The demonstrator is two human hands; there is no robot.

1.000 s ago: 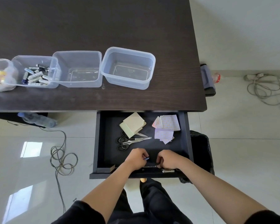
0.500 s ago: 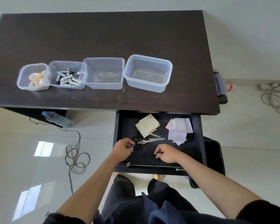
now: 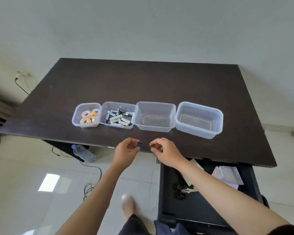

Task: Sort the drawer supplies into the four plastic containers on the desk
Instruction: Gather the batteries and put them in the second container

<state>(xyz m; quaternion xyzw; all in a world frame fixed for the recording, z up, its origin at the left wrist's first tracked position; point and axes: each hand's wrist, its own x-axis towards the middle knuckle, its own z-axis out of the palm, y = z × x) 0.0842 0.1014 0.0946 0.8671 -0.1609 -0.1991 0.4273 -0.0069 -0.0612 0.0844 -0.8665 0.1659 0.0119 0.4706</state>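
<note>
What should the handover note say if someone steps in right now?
Left hand: pinches a small blue-tipped item, held above the desk's front edge.
Right hand: pinches a small dark item, likely a battery; too small to be sure.
Containers, left to right: tape-roll container, battery container, then two empty containers.
Done: tape rolls and batteries are binned.
Left: drop both held items, probably with the batteries. The open drawer holds scissors, a sticky-note pad and paper notes for the empty containers.
</note>
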